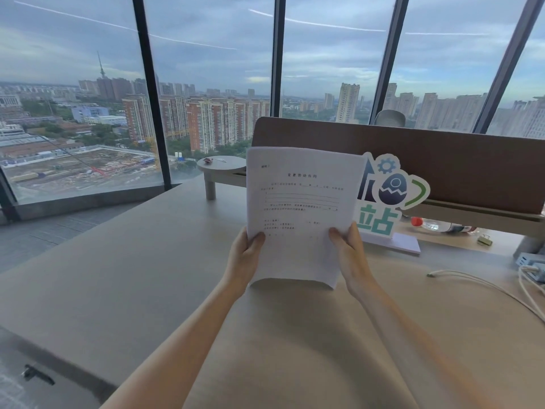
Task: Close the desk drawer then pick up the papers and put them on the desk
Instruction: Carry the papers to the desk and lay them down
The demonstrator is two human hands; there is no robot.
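I hold a stack of white printed papers (300, 208) upright above the pale wooden desk (147, 276). My left hand (246, 255) grips the lower left edge, thumb on the front. My right hand (351, 255) grips the lower right edge the same way. The bottom edge of the papers curls slightly and hangs just above the desk surface. No drawer is in view.
A brown divider panel (442, 160) runs along the desk's far side. A colourful cut-out sign (386, 196) stands behind the papers. A bottle (439, 225), a binder clip (484, 240), white cables (486, 286) and a power strip (530, 265) lie at right. A small round shelf (221, 165) stands behind.
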